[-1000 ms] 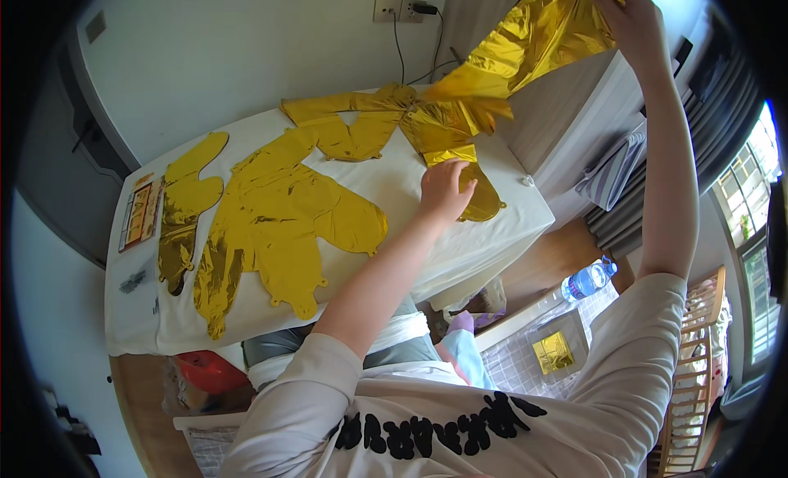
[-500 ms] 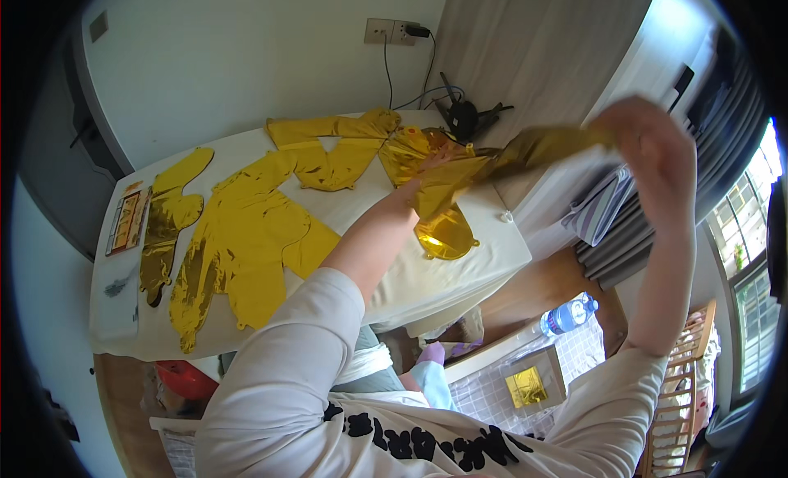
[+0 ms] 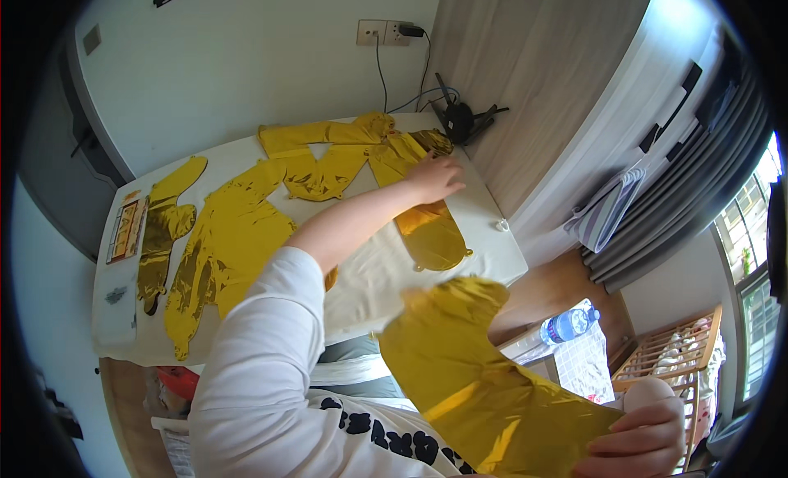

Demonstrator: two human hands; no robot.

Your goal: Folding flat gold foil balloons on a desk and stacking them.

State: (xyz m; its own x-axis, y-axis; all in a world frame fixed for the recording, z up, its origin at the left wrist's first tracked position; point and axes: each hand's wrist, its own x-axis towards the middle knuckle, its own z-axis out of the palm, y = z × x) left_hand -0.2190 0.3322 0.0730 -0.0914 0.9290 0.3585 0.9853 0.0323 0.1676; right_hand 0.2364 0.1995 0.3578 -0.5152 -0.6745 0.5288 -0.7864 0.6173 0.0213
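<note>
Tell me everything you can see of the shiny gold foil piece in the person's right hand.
The shiny gold, foil-like piece is broad and curved, its right edge hollowed inward. It looks thin and flexible, with creases and bright reflections lower down; its upper left end is blurred. The bare right hand grips its lower right end, fingers folded over it. It slants in front of the person's pale shirt; whether it touches the shirt or the white-covered table cannot be told.
</note>
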